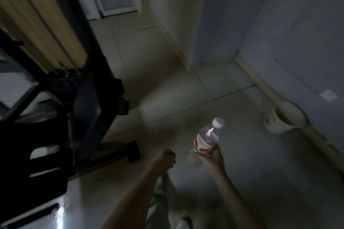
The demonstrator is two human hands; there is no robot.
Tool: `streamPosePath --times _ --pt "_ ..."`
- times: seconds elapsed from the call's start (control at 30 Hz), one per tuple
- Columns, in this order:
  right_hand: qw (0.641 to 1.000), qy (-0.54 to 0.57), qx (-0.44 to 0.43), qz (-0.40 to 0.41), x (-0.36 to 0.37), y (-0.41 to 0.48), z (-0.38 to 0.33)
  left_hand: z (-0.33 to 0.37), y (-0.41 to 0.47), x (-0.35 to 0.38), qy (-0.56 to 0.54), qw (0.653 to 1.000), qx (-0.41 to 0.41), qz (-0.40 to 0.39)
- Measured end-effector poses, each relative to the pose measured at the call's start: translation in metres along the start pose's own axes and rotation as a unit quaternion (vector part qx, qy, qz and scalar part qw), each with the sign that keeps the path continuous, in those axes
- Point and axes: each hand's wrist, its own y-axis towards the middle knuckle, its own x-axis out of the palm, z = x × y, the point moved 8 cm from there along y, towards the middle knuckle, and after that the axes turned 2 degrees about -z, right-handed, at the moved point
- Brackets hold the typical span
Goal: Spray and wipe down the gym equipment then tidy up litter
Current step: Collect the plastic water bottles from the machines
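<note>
While the right hand (214, 158) grips a clear plastic bottle (204, 141) low on its body, the left hand (166, 158) is balled into a fist just beside it.
The bottle tilts up and away from the gripping fingers, white cap topmost. The fist shows nothing held. Beyond lies tiled floor (186, 98), a black gym machine (83, 98) to the left, and a pale bucket (284, 117) by the right wall.

The gym machine (55, 117) is cut off by the left edge and smeared by blur. The label print on the bottle (204, 139) is too small to be read. The bottle's underside is covered by the fingers (213, 151) of the right hand (214, 161). The palm of the curled left hand (165, 160) is hidden. Both forearms are cropped at the bottom edge.
</note>
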Motion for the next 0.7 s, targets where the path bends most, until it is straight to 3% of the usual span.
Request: streamPosePath --times 0.1,0.27,0.4,0.53,0.7 --pt "0.999 0.043 0.005 0.024 -0.027 0.027 -0.012 0.047 0.043 0.011 0.008 1.000 0.020 -0.013" --pt "0.979 0.126 -0.022 0.156 -0.108 0.081 -0.035 0.142 0.122 0.051 0.046 0.995 0.067 -0.051" --pt "0.942 0.222 -0.041 0.249 -0.177 0.107 -0.030 0.218 0.153 0.117 0.091 0.984 0.100 -0.118" --pt "0.906 0.251 0.013 0.341 -0.237 0.106 -0.021 0.269 0.161 0.195 0.161 0.959 0.124 -0.198" --pt "0.888 0.262 0.018 0.378 -0.324 0.131 -0.011 0.320 0.187 0.290 0.213 0.940 0.130 -0.233"
